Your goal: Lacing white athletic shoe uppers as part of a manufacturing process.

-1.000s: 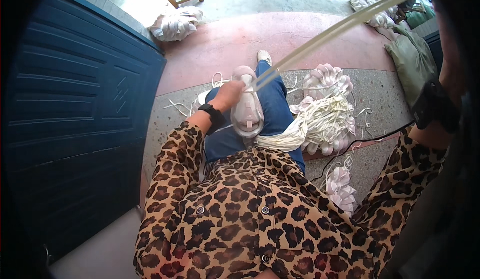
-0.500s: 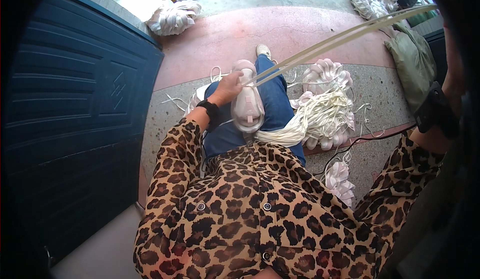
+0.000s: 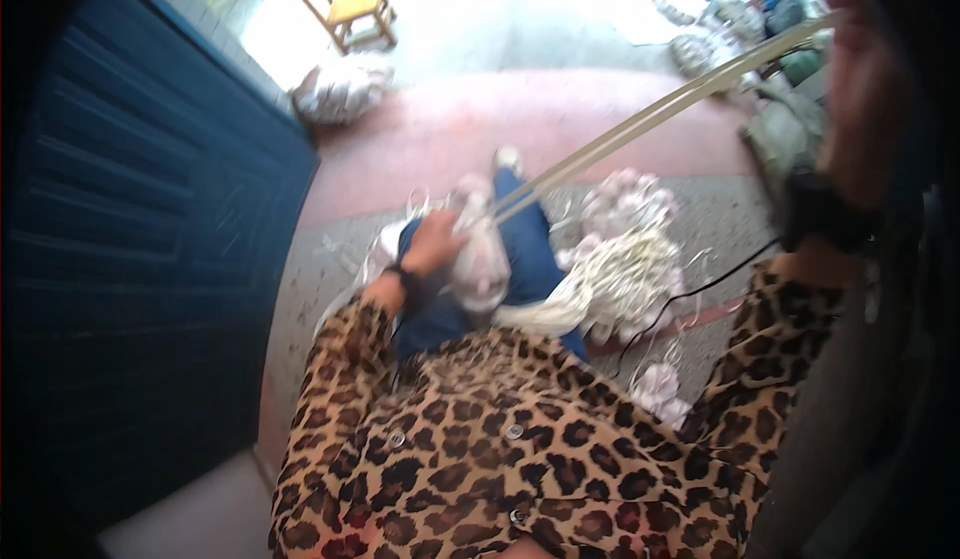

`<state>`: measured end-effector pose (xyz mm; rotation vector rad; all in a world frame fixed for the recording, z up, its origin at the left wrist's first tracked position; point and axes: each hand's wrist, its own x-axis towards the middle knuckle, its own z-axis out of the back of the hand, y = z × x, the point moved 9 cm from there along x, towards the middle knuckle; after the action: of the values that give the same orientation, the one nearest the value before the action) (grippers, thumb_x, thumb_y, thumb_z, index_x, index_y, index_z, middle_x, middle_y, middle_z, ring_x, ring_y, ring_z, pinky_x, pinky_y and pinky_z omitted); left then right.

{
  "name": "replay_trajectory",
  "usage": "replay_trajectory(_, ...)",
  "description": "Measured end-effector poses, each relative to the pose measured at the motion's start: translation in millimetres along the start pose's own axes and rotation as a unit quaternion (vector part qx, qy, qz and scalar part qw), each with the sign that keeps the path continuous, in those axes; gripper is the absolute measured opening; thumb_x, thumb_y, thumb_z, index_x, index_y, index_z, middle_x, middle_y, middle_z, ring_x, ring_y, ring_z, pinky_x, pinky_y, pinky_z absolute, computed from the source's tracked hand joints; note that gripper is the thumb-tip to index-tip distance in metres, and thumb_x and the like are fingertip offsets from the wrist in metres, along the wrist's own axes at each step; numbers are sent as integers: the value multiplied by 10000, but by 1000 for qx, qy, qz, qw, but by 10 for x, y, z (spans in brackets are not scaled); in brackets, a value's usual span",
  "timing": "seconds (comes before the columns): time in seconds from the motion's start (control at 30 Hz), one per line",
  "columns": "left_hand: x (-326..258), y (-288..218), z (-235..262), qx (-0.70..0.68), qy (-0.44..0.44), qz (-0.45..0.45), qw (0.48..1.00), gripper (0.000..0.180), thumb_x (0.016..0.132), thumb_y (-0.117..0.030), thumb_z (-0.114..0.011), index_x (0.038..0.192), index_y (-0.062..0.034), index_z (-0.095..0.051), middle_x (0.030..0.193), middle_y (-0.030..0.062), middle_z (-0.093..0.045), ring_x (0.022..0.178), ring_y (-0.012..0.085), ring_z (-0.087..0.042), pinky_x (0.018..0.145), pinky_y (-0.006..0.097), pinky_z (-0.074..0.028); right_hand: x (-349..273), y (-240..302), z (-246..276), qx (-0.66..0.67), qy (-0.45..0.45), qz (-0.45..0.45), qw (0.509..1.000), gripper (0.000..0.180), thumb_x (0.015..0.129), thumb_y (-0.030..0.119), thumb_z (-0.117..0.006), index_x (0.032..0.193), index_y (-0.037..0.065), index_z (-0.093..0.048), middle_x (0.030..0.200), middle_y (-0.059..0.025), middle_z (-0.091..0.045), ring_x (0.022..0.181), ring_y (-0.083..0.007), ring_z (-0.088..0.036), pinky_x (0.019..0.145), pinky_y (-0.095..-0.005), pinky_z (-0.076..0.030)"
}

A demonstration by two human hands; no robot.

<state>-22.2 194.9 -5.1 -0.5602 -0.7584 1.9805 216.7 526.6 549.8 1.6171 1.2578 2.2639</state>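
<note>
A pale pink and white shoe (image 3: 478, 271) rests on my lap, blurred by motion. My left hand (image 3: 435, 243) is closed on its left side, near the lace opening. From the shoe, long cream shoelaces (image 3: 655, 114) stretch taut up to the far right. At their upper end my right hand (image 3: 862, 69) is raised and closed around them, close to the rim of the picture. A thick bundle of loose cream laces (image 3: 548, 311) lies across my right thigh and spills onto a pile of pink and white shoe pieces (image 3: 632, 199) on the floor.
A dark blue panelled door (image 3: 160, 219) stands at my left. Farther off are a wooden chair (image 3: 358, 7) and a bundle of pale pieces (image 3: 345, 89). Far right, a person (image 3: 785, 4) sits by more bundles and a greenish sack (image 3: 785, 134). A black cable (image 3: 690, 294) runs at my right.
My view has tilted up, showing more of the chair and the person. The right hand has come farther into the picture, still holding the taut laces. My left hand keeps its grip on the shoe.
</note>
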Motion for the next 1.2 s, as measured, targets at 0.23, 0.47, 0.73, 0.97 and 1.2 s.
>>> replay_trajectory(0.23,29,-1909,775,-98,-40,-243,964,415,902,-234,-731,1226,10,-640,1049,168,-707,1026,320,-670,933,401,-519,34,44,-779,134,25,-32,990,189,1029,141,-524,1068,3,-647,933,-66,-673,922,-155,-629,888,-310,-486)
replay_trajectory(0.47,-196,-1039,2605,-461,-121,-63,877,200,1058,-197,-504,1018,-57,-641,666,-16,-513,571,78,-476,558,254,-455,-451,-554,430,-373,34,74,924,220,1049,146,-532,1174,-20,-604,900,-70,-674,878,-183,-637,885,-331,-524)
replay_trajectory(0.73,-3412,2710,4547,-554,-479,215,646,302,1081,-391,-442,1113,-112,-554,615,-55,-277,490,85,-252,441,251,-214,-3513,-3238,2823,18,-298,-352,887,202,1007,125,-598,1146,2,-676,912,-62,-670,832,-148,-639,769,-273,-532)
replay_trajectory(0.97,-1148,1601,1838,-479,-158,329,798,324,1037,-363,-557,1237,-110,-592,622,-91,-338,497,26,-309,433,209,-241,-4482,-2398,-1501,-50,347,-357,866,183,982,143,-565,1065,46,-695,917,-149,-685,879,-297,-665,801,-392,-530)
replay_trajectory(1.2,-483,4,164,-254,67,153,953,308,1017,-243,-585,1211,-21,-672,944,37,-672,855,148,-631,816,291,-506,-4716,-2163,-2434,-150,382,-160,898,187,934,153,-557,996,47,-698,1138,-169,-682,1163,-338,-599,984,-452,-441)
